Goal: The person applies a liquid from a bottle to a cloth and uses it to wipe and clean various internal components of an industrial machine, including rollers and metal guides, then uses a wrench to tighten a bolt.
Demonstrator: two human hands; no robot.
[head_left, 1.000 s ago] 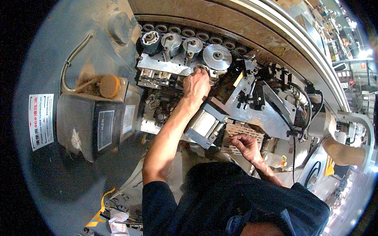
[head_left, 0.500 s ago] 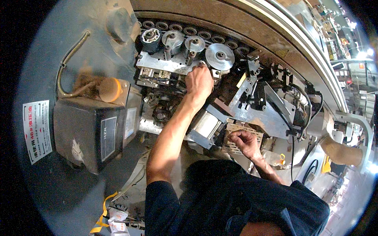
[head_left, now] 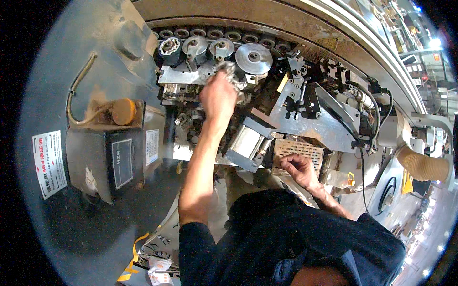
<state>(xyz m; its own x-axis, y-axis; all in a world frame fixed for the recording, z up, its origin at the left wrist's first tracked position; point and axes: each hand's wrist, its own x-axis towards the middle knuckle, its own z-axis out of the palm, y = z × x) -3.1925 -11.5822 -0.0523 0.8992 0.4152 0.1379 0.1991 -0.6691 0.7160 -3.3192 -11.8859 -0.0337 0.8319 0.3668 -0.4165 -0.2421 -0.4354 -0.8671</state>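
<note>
My left hand (head_left: 219, 99) reaches into the machine, its fingers closed on a crumpled grey rag (head_left: 229, 70). The rag lies against the metal plate (head_left: 181, 76) just below the row of round rollers. A large shiny disc (head_left: 254, 59) sits just right of the rag, with a smaller metal roller (head_left: 222, 48) above it. Over the perforated metal plate (head_left: 305, 151), my right hand (head_left: 301, 172) hovers with thumb and fingers curled together. Whatever those fingers may hold is too small or hidden to make out.
A dark box with an orange cap (head_left: 124, 112) stands on the left. A metal cylinder block (head_left: 248, 145) lies between my hands. To the right are an angled steel plate (head_left: 305, 121), black cables (head_left: 389, 112) and a ribbed tan hose (head_left: 422, 163). A long rail borders the back.
My left hand has shifted left along the plate, away from the large disc, and the rag in it now shows. My right hand stays near the perforated plate. The whole view has shifted slightly.
</note>
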